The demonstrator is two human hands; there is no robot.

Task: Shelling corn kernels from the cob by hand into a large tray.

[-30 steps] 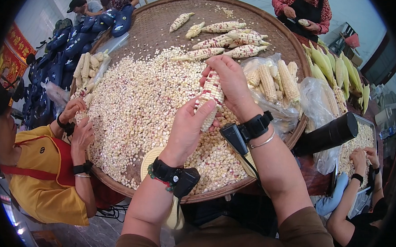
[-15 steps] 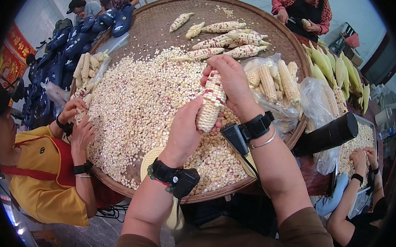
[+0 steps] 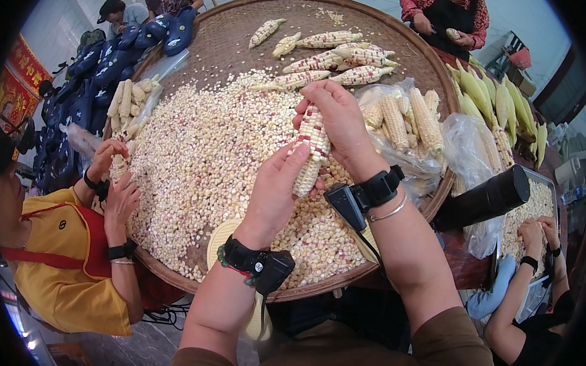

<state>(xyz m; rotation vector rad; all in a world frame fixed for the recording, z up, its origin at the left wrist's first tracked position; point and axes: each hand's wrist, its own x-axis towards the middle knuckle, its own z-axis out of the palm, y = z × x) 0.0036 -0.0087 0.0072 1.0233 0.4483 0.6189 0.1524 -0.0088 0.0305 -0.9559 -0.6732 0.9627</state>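
Observation:
An ear of corn (image 3: pixel 315 134) with white and dark red kernels is between my hands above the loose kernels (image 3: pixel 208 152). My left hand (image 3: pixel 281 186) grips its lower end, thumb lying along the side. At the upper end, my right hand (image 3: pixel 339 122) curls its fingers over the tip. The lower part of the ear shows bare cob, while kernels still cover the upper part. Some of my right fingers are hidden behind the ear. Below lies a large round woven tray (image 3: pixel 241 31), spread with kernels.
Several husked ears (image 3: pixel 339 59) lie at the tray's far side. Bare cobs (image 3: pixel 395 122) fill a plastic bag on the right, near a black cylinder (image 3: pixel 484 200). Green-husked corn (image 3: pixel 502 104) is piled beyond. A co-worker in yellow (image 3: pixel 70 264) sits left; another's hands (image 3: pixel 535 235) work at a metal tray.
The ear has turned slightly in my hands, and my left thumb has shifted a little on it. My arms stay nearly in place.

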